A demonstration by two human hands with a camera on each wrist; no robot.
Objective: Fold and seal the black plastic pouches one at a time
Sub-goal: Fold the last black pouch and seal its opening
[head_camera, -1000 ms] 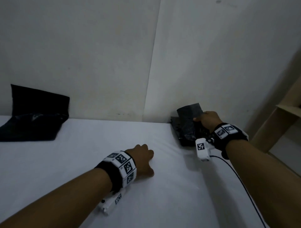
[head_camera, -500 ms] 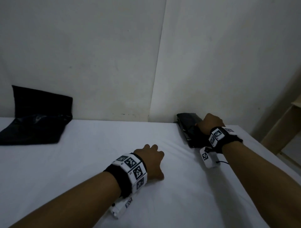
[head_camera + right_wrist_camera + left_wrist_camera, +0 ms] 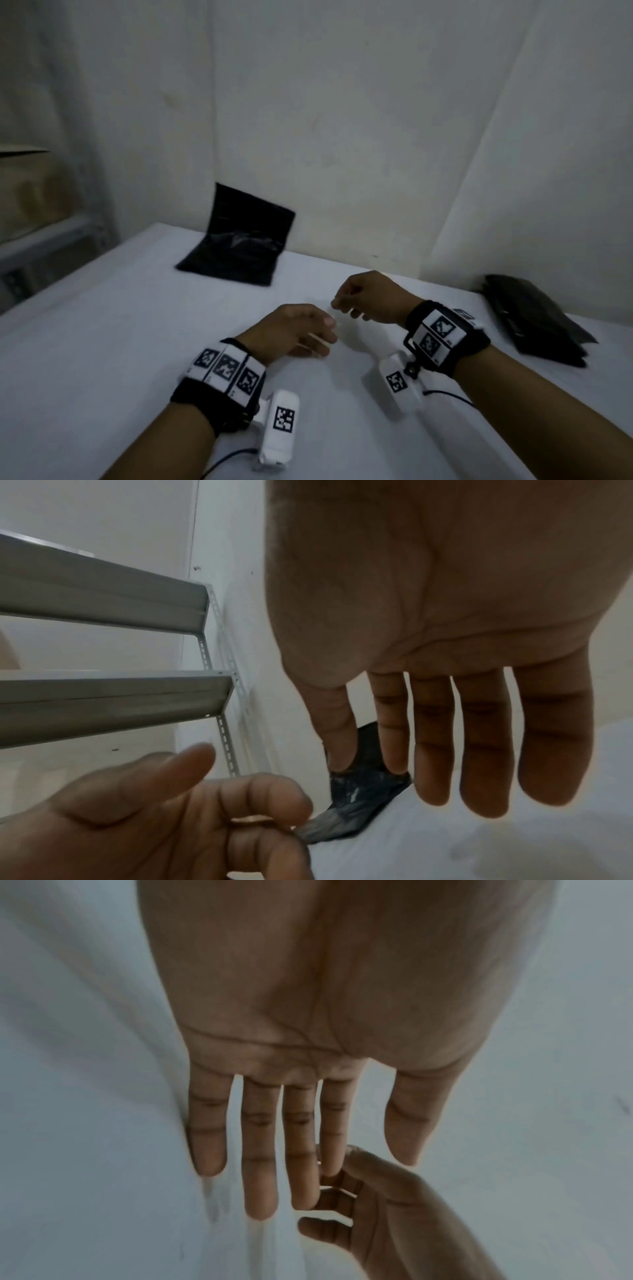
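Observation:
A pile of flat black pouches (image 3: 245, 245) lies at the back left of the white table (image 3: 102, 342), its far end bent up against the wall. A stack of folded black pouches (image 3: 534, 318) sits at the right edge. My left hand (image 3: 325, 330) and right hand (image 3: 346, 306) hover close together over the middle of the table, fingertips almost meeting, and neither holds anything. The left wrist view shows my left hand (image 3: 308, 1042) with straight fingers. My right hand (image 3: 445, 615) is spread in its wrist view, with the flat pouches (image 3: 363, 802) beyond it.
Grey metal shelving (image 3: 103, 696) stands off the table's left end, with a cardboard box (image 3: 24, 195) on it. White walls (image 3: 342, 137) close the back of the table. Wrist camera cables (image 3: 445, 395) trail over the cloth near me.
My right hand let go of the folded pouch on the right stack and swung left to meet the left hand at the table's middle. The head view turned left.

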